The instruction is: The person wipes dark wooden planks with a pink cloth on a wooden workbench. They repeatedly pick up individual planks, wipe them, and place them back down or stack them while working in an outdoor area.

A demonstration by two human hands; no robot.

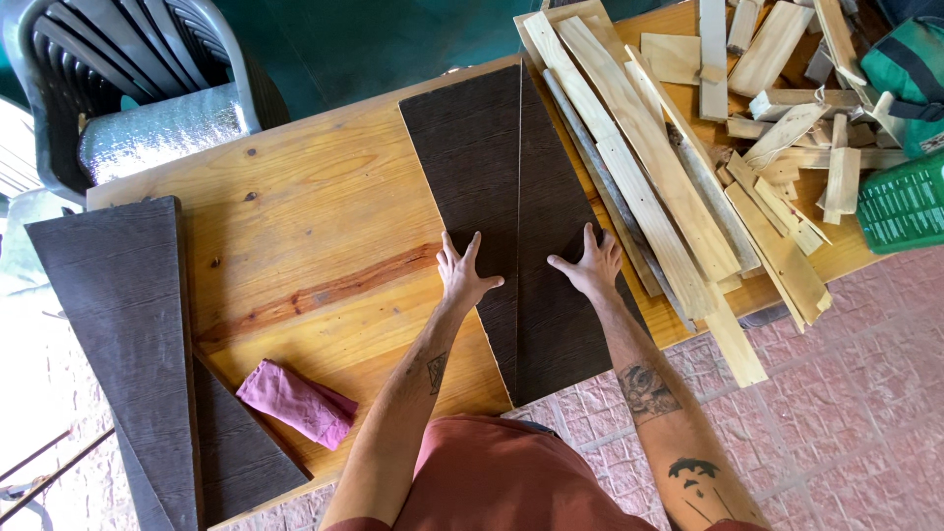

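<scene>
Two long dark brown boards lie side by side on the wooden table [315,206], meeting along a thin seam. My left hand [462,272] presses flat, fingers spread, on the left dark board [467,157]. My right hand [593,265] rests flat on the right dark board [551,324], fingers apart. Neither hand grips anything. The boards' near ends stick out past the table's front edge.
A heap of pale wood strips [669,187] and offcuts [796,118] lies to the right. More dark boards [128,324] hang over the table's left end. A folded pink cloth [295,401] lies near the front. A grey plastic chair [128,79] and a green crate [900,202] flank the table.
</scene>
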